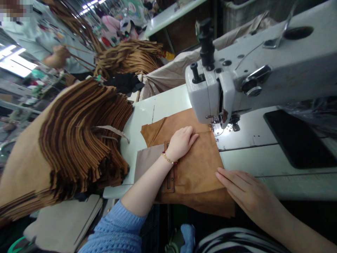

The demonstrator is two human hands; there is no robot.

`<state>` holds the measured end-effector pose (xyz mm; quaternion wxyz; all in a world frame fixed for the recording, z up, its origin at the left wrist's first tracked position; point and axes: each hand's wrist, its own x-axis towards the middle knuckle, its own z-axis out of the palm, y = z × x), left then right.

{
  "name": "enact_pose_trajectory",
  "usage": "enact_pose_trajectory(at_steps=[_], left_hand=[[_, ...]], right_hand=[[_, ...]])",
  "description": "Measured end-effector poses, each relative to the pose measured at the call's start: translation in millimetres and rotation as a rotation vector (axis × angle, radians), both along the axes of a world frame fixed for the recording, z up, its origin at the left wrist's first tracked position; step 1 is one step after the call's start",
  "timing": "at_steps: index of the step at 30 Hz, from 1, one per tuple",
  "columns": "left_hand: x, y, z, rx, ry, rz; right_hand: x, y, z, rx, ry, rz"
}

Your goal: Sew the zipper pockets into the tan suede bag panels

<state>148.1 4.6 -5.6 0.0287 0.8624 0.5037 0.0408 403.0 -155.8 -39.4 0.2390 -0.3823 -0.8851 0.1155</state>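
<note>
A tan-brown suede-like leather panel (200, 165) lies on the sewing machine table, its upper right edge close to the needle area of the sewing machine (202, 95). My left hand (182, 143) rests on top of the panel, fingers bent slightly and thumb apart, holding nothing. My right hand (243, 189) touches the panel's right edge with outstretched fingertips. Beneath my left wrist is a brown rectangular frame with slots (170, 181), partly hidden. A grey fabric piece (147, 163) sticks out to its left. The panel's lower part hangs over the table's front edge.
A tall stack of brown leather pieces (76, 130) stands left of the table. A black phone-like slab (300, 138) lies on the right. Behind are bundled brown strips (129, 58) and a person (60, 45) holding strips. Grey panels (65, 221) sit lower left.
</note>
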Motion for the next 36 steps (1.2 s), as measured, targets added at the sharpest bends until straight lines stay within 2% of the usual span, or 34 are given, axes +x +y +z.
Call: enact_pose_trajectory(at_steps=[19, 26, 30, 36], left_hand=[[2, 1, 0.0, 0.007, 0.031, 0.015], [6, 0, 11.8, -0.032, 0.005, 0.014], [12, 2, 15.4, -0.068, -0.114, 0.013], [23, 14, 10.4, -0.182, -0.346, 0.064]], right_hand=[[-1, 0, 2.8, 0.015, -0.027, -0.01], [-2, 0, 3.6, 0.031, -0.08, -0.007], [-2, 0, 1.8, 0.033, -0.1, 0.003], [-2, -1, 2.0, 0.038, -0.104, -0.007]])
